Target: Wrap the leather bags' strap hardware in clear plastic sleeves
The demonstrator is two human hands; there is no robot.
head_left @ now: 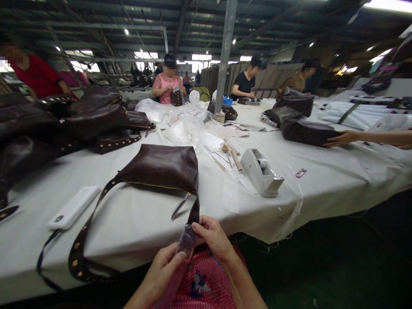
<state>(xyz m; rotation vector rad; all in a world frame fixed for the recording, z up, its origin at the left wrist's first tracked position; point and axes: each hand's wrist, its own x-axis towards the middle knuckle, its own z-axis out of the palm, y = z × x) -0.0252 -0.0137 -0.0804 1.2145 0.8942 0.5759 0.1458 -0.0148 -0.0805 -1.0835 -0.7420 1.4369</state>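
Note:
A dark brown leather bag (161, 168) lies on the white table (138, 223) in front of me, its studded strap (84, 234) looping down over the table's front edge. One strap end (188, 238), wrapped in clear plastic, hangs off the edge between my hands. My left hand (165, 268) pinches it from below with fingers closed. My right hand (214, 238) grips it from the right, fingers curled round it.
A white power bank (73, 207) with a cable lies left of the bag. A tape dispenser (261, 172), paper slips and plastic sheets sit to the right. Several brown bags (64, 120) are piled at the left. Other people work along the table; someone's hand (337, 139) rests on a bag (302, 131).

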